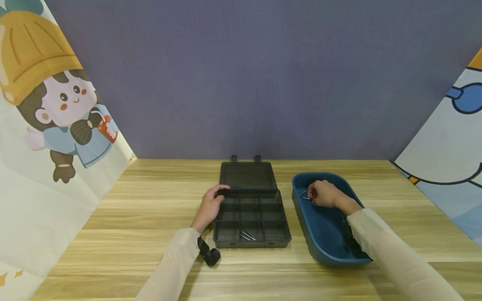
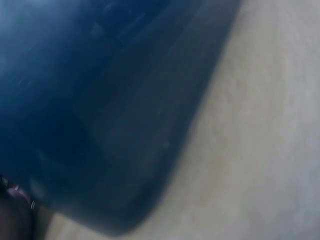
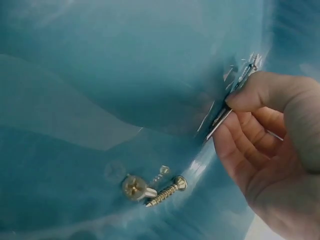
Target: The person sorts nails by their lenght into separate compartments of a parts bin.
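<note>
A dark translucent divided box (image 1: 250, 243) lies with its lid (image 1: 247, 175) folded back. Several thin silver nails (image 1: 248, 235) lie in its front middle compartment. My left hand (image 1: 211, 207) rests against the box's left edge near the hinge, fingers fairly straight. Inside the blue tub (image 1: 314, 246), at its left wall, my right hand (image 1: 324, 194) pinches a thin silver nail (image 3: 220, 125) between thumb and fingers. Below that hand in the right wrist view lie a brass-coloured screw (image 3: 167, 194) and a round-headed fastener (image 3: 134, 187). The left wrist view is blurred.
The tub stands right of the box on the wooden table (image 1: 150, 200), with a gap between them. A grey-blue panel (image 1: 241, 83) rises behind the table. A black device (image 1: 208, 253) is on the left wrist. Printed cloths hang at both sides.
</note>
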A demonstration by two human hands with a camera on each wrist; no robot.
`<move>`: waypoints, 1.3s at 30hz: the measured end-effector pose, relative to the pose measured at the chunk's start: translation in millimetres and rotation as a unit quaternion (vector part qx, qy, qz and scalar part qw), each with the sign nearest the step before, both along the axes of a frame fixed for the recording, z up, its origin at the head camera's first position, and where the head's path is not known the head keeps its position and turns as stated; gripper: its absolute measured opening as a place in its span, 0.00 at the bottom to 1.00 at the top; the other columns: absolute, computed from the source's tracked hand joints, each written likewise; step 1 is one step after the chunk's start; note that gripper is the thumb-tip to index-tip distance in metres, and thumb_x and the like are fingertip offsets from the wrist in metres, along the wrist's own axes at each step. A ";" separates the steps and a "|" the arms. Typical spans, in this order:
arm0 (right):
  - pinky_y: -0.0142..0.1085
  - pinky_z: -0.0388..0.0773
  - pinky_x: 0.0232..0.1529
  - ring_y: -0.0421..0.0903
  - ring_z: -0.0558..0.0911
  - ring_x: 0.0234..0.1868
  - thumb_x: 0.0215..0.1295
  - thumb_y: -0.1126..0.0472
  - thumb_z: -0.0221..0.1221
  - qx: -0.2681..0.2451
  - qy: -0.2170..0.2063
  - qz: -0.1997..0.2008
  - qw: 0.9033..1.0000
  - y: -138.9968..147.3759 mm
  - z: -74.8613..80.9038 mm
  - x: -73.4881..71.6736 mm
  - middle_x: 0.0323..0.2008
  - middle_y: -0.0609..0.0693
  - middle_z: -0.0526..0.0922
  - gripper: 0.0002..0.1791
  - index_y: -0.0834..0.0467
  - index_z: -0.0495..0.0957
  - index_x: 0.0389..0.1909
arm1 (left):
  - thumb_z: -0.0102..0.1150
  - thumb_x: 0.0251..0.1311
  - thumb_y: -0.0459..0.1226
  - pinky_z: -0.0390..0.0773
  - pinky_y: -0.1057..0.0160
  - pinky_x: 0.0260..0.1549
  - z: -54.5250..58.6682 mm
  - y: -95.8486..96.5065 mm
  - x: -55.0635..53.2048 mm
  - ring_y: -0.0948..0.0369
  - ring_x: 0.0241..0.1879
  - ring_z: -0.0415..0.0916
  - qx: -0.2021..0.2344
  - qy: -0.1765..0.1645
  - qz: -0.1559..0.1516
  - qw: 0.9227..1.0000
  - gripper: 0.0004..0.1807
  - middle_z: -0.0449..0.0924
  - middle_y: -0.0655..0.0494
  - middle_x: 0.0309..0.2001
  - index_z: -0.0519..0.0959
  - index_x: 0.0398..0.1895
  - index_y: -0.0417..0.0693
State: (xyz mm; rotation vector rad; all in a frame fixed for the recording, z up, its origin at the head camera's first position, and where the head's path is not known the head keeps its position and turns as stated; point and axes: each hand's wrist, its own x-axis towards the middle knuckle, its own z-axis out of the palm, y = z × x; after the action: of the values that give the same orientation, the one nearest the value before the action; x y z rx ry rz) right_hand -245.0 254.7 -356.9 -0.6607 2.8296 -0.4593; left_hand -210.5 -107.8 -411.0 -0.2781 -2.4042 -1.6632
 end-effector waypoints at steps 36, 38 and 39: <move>0.32 0.70 0.26 0.39 0.71 0.24 0.49 0.75 0.57 0.007 -0.008 0.041 0.999 4.0 34.5 20.6 0.24 0.46 0.77 0.08 0.61 0.78 0.28 | 0.46 0.57 0.25 0.61 0.44 0.64 2.5 -1.2 1.2 0.46 0.65 0.64 -0.003 -0.008 -0.001 1.000 0.19 0.73 0.39 0.60 0.78 0.50 0.40; 0.32 0.69 0.25 0.39 0.70 0.23 0.48 0.76 0.57 0.008 -0.012 0.044 0.999 4.6 36.2 23.4 0.23 0.46 0.77 0.08 0.61 0.77 0.27 | 0.45 0.57 0.25 0.61 0.43 0.64 1.8 -0.7 1.6 0.45 0.65 0.64 -0.004 -0.008 -0.002 1.000 0.19 0.73 0.39 0.60 0.78 0.51 0.40; 0.32 0.69 0.25 0.39 0.70 0.23 0.48 0.76 0.57 0.010 -0.015 0.043 0.999 5.0 36.8 24.9 0.22 0.46 0.76 0.08 0.60 0.77 0.27 | 0.45 0.57 0.25 0.61 0.43 0.64 1.5 -0.3 1.8 0.45 0.65 0.63 -0.002 -0.010 -0.003 1.000 0.19 0.72 0.39 0.60 0.78 0.51 0.39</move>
State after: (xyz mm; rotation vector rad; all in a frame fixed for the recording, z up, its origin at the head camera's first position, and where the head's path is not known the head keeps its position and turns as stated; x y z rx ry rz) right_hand -220.1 259.7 -320.1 -0.7632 2.7612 -0.4224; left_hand -208.7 -108.1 -409.5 -0.2720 -2.4240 -1.6715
